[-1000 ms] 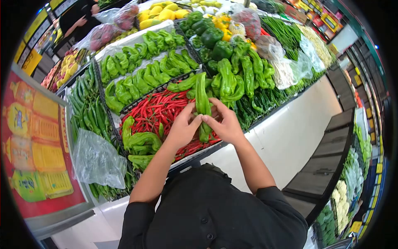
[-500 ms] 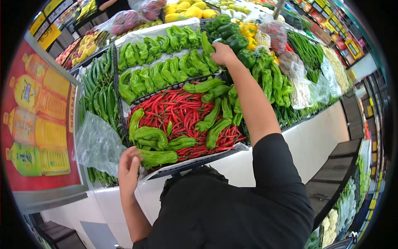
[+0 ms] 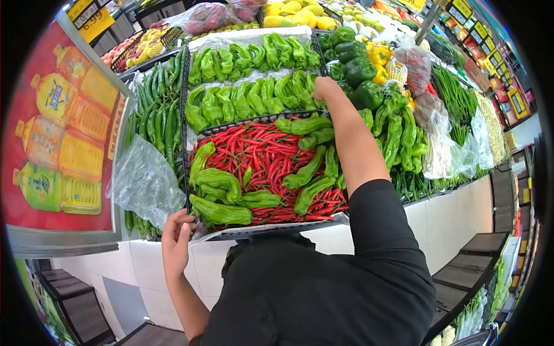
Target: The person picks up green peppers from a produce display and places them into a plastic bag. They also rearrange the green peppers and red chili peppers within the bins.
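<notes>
Right hand point(image 3: 326, 90), open or closed I cannot tell, touches an end green pepper point(image 3: 310, 85), long axis running near-to-far.

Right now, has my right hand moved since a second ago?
Yes: your right hand has gone from above the red chilies, farther away, to the right end of the lined-up green peppers.

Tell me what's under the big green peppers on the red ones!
Red peppers peek out around the big green peppers, so more may be underneath. What's right beneath is covered up.
</notes>
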Demonstrator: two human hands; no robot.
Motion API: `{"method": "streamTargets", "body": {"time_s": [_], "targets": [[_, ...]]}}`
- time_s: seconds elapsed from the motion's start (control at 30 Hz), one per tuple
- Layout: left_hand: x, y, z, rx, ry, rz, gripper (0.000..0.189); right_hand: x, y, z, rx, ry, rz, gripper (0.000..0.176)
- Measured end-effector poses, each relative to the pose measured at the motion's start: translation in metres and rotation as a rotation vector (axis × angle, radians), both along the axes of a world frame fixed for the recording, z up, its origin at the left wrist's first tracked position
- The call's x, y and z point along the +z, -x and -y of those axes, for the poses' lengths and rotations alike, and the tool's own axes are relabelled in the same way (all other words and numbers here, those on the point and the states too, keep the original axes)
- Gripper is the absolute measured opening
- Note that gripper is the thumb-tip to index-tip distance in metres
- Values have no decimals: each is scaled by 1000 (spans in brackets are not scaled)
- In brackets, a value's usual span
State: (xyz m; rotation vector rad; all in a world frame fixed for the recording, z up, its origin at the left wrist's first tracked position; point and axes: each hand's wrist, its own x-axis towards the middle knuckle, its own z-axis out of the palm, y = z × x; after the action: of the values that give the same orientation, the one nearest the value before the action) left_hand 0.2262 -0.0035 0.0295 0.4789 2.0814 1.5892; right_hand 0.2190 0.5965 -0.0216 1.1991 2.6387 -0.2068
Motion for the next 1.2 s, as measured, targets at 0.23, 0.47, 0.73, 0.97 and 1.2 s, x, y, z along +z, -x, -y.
{"method": "streamTargets", "body": {"time_s": [0.23,0.47,0.73,0.97,1.2], "targets": [[-4,20,-61,-236,22,-171,31,59,-40,7,339,-8,-101,59],[13,34,-139,-693,-8,-330,31,124,-185,107,255,129,-734,50],[4,26,-252,-924,-10,-802,28,65,-310,219,-270,463,-1276,36],[-37,30,-363,-844,271,-1228,38,88,-334,276,-259,256,-1180,32],[-44,36,-381,-799,292,-1279,27,79,-337,300,-257,192,-1135,32]]}}
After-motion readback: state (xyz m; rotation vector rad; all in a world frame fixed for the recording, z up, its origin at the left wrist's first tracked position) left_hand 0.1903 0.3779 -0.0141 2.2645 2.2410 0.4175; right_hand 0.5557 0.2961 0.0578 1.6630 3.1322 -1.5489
